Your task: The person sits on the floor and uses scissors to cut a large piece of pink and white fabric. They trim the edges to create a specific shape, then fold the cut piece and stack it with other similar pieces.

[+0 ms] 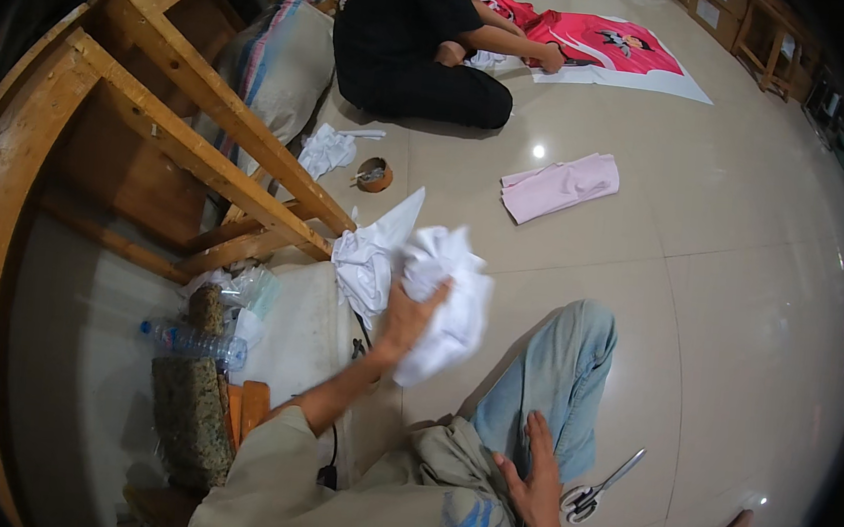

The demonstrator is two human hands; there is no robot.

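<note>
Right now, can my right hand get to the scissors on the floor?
Probably yes. The right hand is empty over the thigh, and the scissors lie on bare floor tile just beside it, with nothing between them.

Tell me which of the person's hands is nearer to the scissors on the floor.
Right. The right hand hovers open over the thigh, just left of the scissors. The left hand is raised farther up, gripping a crumpled white cloth.

Crumpled white cloth (444,301), bunched and raised off the floor, beside the wooden frame's leg.
</note>
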